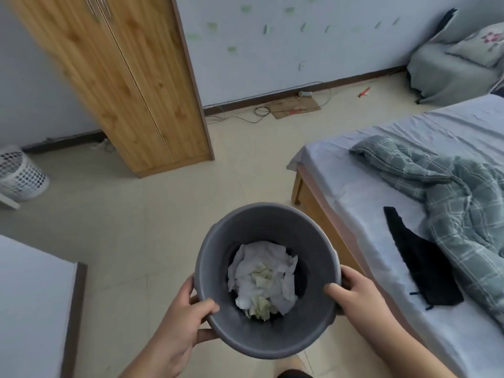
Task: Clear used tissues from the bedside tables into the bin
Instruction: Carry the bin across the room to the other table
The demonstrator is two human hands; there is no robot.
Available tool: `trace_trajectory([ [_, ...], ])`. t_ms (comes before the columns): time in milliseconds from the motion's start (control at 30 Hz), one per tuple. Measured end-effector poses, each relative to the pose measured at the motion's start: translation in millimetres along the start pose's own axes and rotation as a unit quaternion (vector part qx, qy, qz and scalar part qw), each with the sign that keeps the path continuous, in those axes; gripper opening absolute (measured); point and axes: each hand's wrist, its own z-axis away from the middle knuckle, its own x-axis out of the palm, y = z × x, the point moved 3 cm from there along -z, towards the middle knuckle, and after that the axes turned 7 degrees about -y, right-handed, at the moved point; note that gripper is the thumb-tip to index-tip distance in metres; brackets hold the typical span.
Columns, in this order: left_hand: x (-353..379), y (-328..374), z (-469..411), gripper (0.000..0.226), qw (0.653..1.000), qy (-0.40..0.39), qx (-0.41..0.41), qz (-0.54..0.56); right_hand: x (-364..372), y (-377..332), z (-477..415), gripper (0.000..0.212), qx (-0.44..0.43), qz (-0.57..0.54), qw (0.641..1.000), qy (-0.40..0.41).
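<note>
I hold a round grey plastic bin [218, 241] in front of me, above the tiled floor. Crumpled white and yellowish tissues [263, 279] lie piled at its bottom. My left hand [180, 320] grips the near left rim, thumb inside the bin and fingers under the wall. My right hand [357, 293] grips the right rim the same way, thumb hooked over the edge. No bedside table top with tissues shows in this view.
A bed [381, 192] with a checked quilt [450, 192] and a black cloth [420, 257] runs along the right. A white-topped surface [30, 304] fills the lower left. A wooden wardrobe [131, 85] and a white laundry basket [19, 173] stand at the far left. Cables and cardboard [297, 106] lie by the wall.
</note>
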Motion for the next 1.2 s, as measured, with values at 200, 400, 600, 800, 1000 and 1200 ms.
trace_trajectory([
  [200, 0.6, 95.9, -97.8, 0.062, 0.998, 0.056, -0.008, -0.003, -17.0, -79.0, -138.5, 0.026, -0.001, 0.016, 0.999, -0.037],
  [400, -1.6, 196.6, -185.6, 0.061, 0.997, 0.065, 0.022, 0.028, -37.0, -184.7, -254.9, 0.027, -0.033, 0.025, 0.997, -0.063],
  [600, -18.0, 280.5, -312.3, 0.062, 0.997, 0.054, 0.025, 0.042, -37.7, -249.8, -378.6, 0.034, -0.036, 0.008, 0.998, -0.043],
  [800, -32.3, 391.0, -447.7, 0.058, 1.0, 0.005, 0.012, 0.02, -41.4, -316.7, -499.3, 0.032, -0.023, -0.031, 0.999, 0.006],
  [1000, -2.2, 544.0, -561.3, 0.06, 0.996, -0.057, 0.046, -0.049, -93.1, -394.3, -593.1, 0.031, -0.034, -0.09, 0.993, 0.074],
  [1200, 68.3, 639.1, -688.6, 0.059, 0.991, -0.098, 0.035, -0.082, -161.0, -417.0, -713.8, 0.027, -0.014, -0.135, 0.982, 0.128],
])
